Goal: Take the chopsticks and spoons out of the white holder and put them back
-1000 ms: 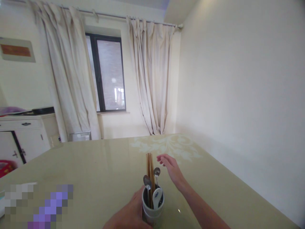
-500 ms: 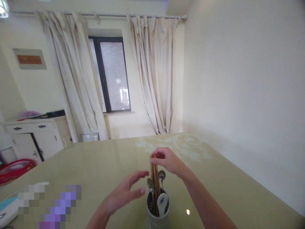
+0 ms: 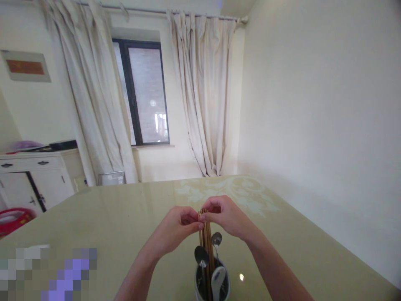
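Note:
A bundle of wooden chopsticks (image 3: 207, 246) stands upright in a round utensil holder (image 3: 228, 288) close in front of me. My right hand (image 3: 228, 215) pinches the chopsticks near their top ends from the right. From the left, my left hand (image 3: 177, 229) closes thumb and fingers on a chopstick at the near-left side of the bundle. Two metal spoons rise from the same holder: one spoon (image 3: 201, 255) left of the chopsticks, another spoon (image 3: 216, 238) to the right. In front of them leans a white ceramic spoon (image 3: 218, 279). The holder's lower part is cut off by the frame.
The holder stands on a glossy greenish table (image 3: 131, 217) with a pale floral pattern. A pixelated purple object (image 3: 70, 271) lies at the left. Beyond are a white cabinet (image 3: 50, 175), a red object (image 3: 15, 219), curtains and a window. A wall runs along the right.
My left hand has moved up and right, from apart with fingers spread to closed on a chopstick. My right hand stays at the chopstick tops. The view has shifted slightly.

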The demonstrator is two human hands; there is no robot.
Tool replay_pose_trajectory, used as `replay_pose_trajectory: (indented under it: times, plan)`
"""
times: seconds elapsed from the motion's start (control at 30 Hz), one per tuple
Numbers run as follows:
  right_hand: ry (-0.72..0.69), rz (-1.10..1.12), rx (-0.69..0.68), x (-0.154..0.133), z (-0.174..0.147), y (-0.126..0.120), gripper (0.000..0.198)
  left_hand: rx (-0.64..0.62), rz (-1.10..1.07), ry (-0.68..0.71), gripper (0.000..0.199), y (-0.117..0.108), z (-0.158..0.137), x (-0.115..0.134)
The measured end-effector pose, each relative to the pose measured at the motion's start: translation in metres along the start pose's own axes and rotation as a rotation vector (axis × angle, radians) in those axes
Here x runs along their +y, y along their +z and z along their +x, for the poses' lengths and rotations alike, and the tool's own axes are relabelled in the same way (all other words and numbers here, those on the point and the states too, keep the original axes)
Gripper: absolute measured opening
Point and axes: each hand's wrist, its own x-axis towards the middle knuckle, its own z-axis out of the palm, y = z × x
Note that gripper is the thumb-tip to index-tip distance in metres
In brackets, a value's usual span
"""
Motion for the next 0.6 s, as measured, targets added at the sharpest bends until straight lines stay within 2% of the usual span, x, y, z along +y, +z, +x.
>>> replay_pose_trajectory:
  times: [0.43, 0.6]
  plan:
    - [0.002, -0.088, -0.022, -0.014, -0.009, -0.006, 0.007, -0.049, -0.018, -0.033, 0.025, 0.001, -0.005, 0.006]
    - [-0.033, -0.158, -0.028, -0.014, -0.010, -0.007, 0.009, -0.008, 0.040, -0.028, 0.025, -0.001, -0.011, 0.014]
